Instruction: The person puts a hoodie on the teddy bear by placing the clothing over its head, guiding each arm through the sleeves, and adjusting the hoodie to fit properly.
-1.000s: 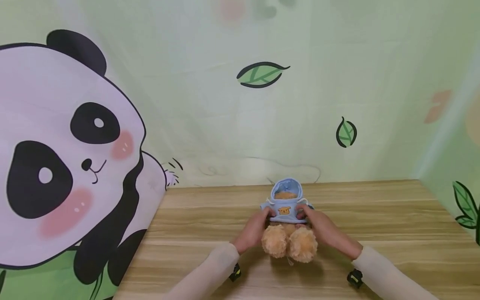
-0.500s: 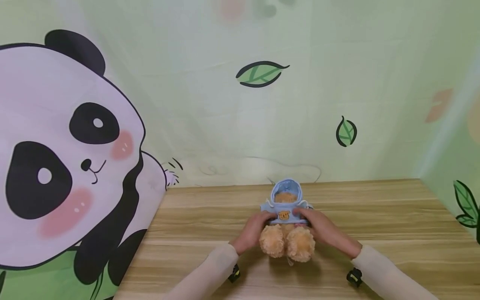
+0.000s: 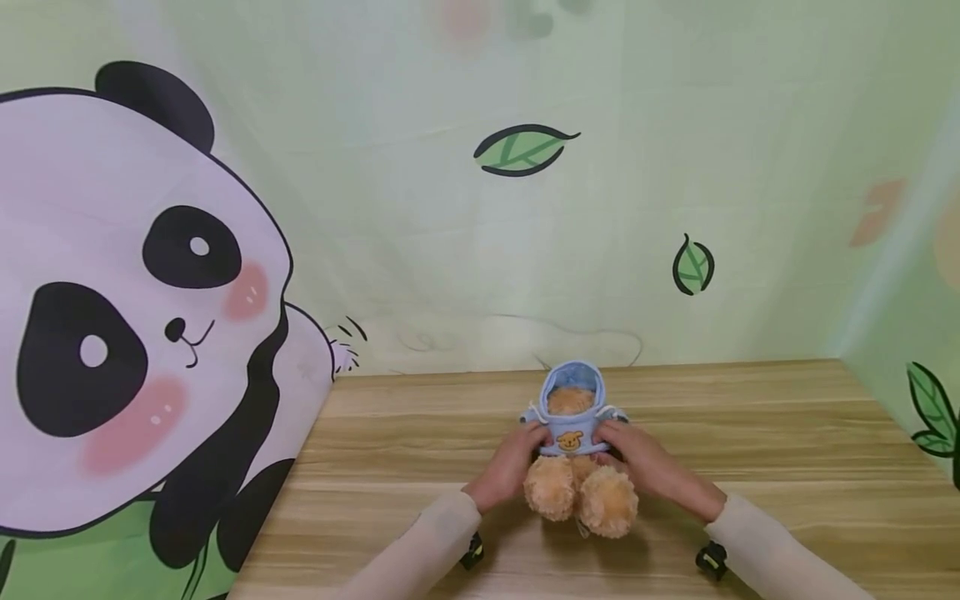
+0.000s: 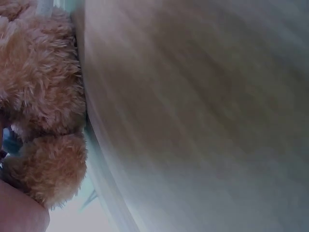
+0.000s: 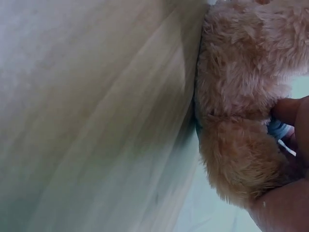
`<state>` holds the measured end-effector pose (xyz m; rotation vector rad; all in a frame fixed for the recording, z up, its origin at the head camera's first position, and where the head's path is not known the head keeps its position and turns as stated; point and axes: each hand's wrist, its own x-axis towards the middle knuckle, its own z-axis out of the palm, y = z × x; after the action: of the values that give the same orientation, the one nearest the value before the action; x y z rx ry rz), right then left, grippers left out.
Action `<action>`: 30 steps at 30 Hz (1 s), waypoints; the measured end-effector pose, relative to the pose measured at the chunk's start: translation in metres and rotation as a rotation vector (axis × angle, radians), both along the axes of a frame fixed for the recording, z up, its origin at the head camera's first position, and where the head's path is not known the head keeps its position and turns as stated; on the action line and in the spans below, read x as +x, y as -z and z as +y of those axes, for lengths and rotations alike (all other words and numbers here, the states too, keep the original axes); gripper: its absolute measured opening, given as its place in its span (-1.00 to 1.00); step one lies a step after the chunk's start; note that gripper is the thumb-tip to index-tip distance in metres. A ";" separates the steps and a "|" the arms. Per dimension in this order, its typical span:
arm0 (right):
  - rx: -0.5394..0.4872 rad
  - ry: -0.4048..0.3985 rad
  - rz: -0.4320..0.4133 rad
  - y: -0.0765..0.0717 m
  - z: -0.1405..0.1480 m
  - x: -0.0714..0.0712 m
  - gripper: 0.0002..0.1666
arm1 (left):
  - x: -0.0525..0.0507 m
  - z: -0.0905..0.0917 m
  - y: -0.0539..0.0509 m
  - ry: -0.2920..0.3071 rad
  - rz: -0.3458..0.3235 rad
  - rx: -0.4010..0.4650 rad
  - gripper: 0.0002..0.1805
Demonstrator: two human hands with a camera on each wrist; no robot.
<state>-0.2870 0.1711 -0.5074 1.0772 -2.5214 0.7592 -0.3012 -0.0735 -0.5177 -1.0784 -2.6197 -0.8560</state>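
Sitting lower than half a second ago, the light-blue hoodie [image 3: 573, 422] shows its dog patch [image 3: 570, 441] flatter and seems to cover slightly more of the plush toy [image 3: 582, 471], on the bench [image 3: 405, 442] toward 5 o'clock. The feet [image 3: 609, 501] have slid toward 5 o'clock. The left hand [image 3: 512, 465], at the hoodie's 8 o'clock, and right hand [image 3: 639, 457], at 4, pinch its sides, as far as the dim wrist views tell.

Wood-grain tabletop [image 3: 390, 442], fluffy tan plush toy [image 3: 581, 468] resting on it
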 end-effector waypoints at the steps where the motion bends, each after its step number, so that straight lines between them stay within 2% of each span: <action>1: -0.006 -0.007 -0.018 0.000 0.001 -0.001 -0.86 | 0.000 0.000 0.000 -0.003 0.004 -0.004 -0.78; 6: -0.057 -0.064 -0.096 0.002 0.005 -0.004 -0.82 | 0.000 0.000 0.001 -0.007 0.080 -0.041 -0.81; 9: -0.056 -0.089 -0.076 0.004 0.007 -0.005 -0.73 | -0.001 0.000 0.001 -0.005 0.103 -0.055 -0.89; 12: -0.031 -0.072 -0.053 0.003 0.004 -0.005 -0.53 | 0.000 -0.001 0.000 -0.021 0.109 -0.075 -0.88; 17: -0.023 -0.037 0.000 0.001 -0.001 0.001 -0.35 | -0.001 -0.005 0.003 -0.052 0.095 -0.059 -0.79; 22: -0.034 -0.037 0.124 0.005 -0.001 0.002 -0.46 | -0.002 -0.005 0.006 -0.077 0.020 0.005 -0.71; 25: -0.030 -0.037 0.129 0.007 0.001 0.002 -0.54 | -0.001 -0.006 0.006 -0.070 -0.027 0.016 -0.66; 30: -0.015 -0.033 0.118 0.009 0.004 0.001 -0.50 | 0.001 -0.006 0.002 -0.036 -0.020 -0.010 -0.72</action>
<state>-0.2864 0.1754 -0.5161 1.1265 -2.4019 0.7010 -0.3001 -0.0793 -0.5201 -1.0270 -2.6535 -0.8514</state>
